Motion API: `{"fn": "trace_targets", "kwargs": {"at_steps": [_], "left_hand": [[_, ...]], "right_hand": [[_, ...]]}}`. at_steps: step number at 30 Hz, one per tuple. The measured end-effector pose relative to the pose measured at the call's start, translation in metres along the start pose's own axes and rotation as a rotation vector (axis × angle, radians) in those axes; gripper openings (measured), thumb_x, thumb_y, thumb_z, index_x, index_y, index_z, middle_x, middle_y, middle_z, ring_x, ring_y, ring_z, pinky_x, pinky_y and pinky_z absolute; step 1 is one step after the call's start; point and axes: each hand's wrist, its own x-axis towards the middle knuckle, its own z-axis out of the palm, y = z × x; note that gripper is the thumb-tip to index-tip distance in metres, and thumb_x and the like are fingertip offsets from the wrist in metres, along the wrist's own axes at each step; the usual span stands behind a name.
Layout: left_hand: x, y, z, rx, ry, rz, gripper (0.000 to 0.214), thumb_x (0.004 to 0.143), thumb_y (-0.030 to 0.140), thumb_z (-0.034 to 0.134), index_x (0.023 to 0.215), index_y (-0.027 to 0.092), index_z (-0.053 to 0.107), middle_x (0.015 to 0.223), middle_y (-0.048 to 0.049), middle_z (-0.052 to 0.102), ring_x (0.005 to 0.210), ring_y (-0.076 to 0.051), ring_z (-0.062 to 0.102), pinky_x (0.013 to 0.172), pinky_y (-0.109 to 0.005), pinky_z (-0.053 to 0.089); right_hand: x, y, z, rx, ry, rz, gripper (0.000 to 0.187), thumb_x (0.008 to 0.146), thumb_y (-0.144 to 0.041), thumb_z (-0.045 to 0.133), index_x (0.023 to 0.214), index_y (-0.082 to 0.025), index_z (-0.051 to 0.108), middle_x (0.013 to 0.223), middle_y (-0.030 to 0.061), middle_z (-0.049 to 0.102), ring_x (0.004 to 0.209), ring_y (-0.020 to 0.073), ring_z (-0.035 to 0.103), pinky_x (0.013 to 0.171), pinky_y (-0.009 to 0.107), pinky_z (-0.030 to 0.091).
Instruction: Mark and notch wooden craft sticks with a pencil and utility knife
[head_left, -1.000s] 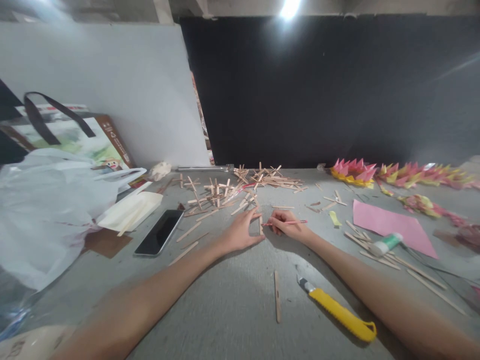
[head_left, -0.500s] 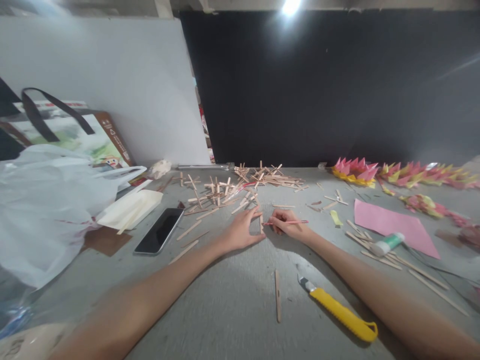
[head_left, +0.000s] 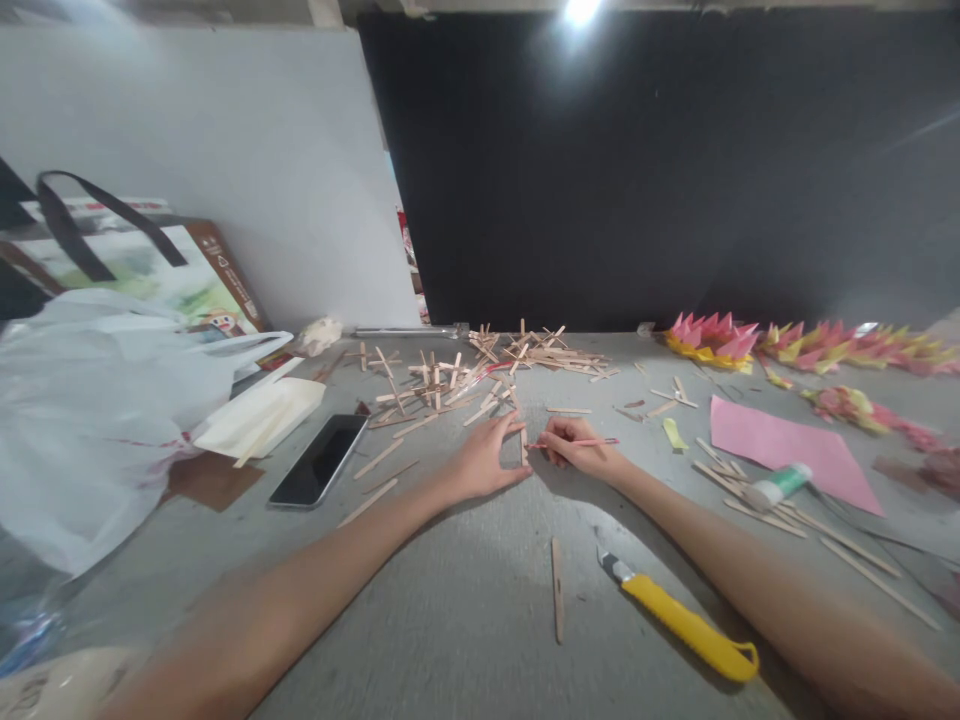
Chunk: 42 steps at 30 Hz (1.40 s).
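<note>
My left hand [head_left: 486, 462] lies on the grey table [head_left: 450, 600], fingers pressed on a short wooden stick [head_left: 523, 447] that stands upright in the picture between my two hands. My right hand [head_left: 576, 449] is closed round a thin red pencil [head_left: 581, 442] whose tip points left at that stick. A pile of small wooden sticks [head_left: 480, 372] spreads just beyond both hands. One loose stick [head_left: 556, 588] and a yellow utility knife [head_left: 679, 622] lie nearer to me.
A black phone [head_left: 319, 460], a white plastic bag [head_left: 97, 410] and a printed tote bag [head_left: 142, 260] sit at the left. Pink paper [head_left: 787, 450], a glue stick [head_left: 776, 486], long sticks and folded pink-yellow paper shapes [head_left: 795, 345] lie at the right. Dark and white boards stand behind.
</note>
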Motion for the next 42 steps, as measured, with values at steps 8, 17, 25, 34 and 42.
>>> {"fn": "trace_targets", "kwargs": {"at_steps": [8,17,25,34,42], "left_hand": [[0.0,0.0024,-0.0009,0.014,-0.001,0.007,0.092,0.084,0.051,0.075,0.16,0.025,0.03,0.151,-0.013,0.058,0.146,-0.038,0.046,0.12,-0.057,0.037],[0.0003,0.0015,-0.0001,0.022,-0.001,0.003,0.093,0.082,0.049,0.078,0.159,0.026,0.031,0.151,-0.0127,0.058,0.147,-0.038,0.045,0.12,-0.057,0.036],[0.0003,-0.0002,0.0009,0.026,-0.004,0.007,0.094,0.083,0.049,0.077,0.16,0.025,0.029,0.152,-0.0119,0.058,0.147,-0.038,0.045,0.12,-0.057,0.036],[-0.0001,0.002,-0.0014,0.025,-0.011,-0.011,0.093,0.082,0.049,0.077,0.159,0.024,0.031,0.152,-0.0125,0.058,0.147,-0.038,0.044,0.12,-0.056,0.037],[-0.0007,0.0018,0.0001,0.021,0.003,-0.007,0.092,0.082,0.049,0.078,0.159,0.024,0.032,0.151,-0.0133,0.059,0.146,-0.038,0.046,0.119,-0.057,0.037]], "right_hand": [[0.0008,0.0025,0.0009,0.015,-0.002,-0.003,0.03,0.093,-0.042,0.064,0.073,-0.021,0.059,0.056,-0.0011,0.061,0.048,0.0124,0.053,0.047,0.024,0.036],[0.0001,0.0004,0.0012,0.009,-0.015,-0.003,0.03,0.093,-0.042,0.063,0.073,-0.021,0.06,0.057,-0.0015,0.061,0.048,0.0119,0.052,0.048,0.024,0.036],[0.0008,0.0024,0.0007,0.016,-0.027,-0.01,0.031,0.094,-0.044,0.064,0.074,-0.021,0.059,0.058,-0.0011,0.062,0.049,0.0121,0.054,0.049,0.024,0.037],[0.0004,0.0032,0.0015,0.015,-0.012,-0.01,0.034,0.094,-0.048,0.064,0.074,-0.021,0.059,0.058,-0.0008,0.061,0.049,0.0124,0.053,0.048,0.024,0.036],[0.0,0.0019,0.0007,0.004,-0.002,-0.008,0.031,0.095,-0.044,0.063,0.074,-0.02,0.06,0.057,-0.001,0.061,0.049,0.012,0.052,0.048,0.024,0.036]]}}
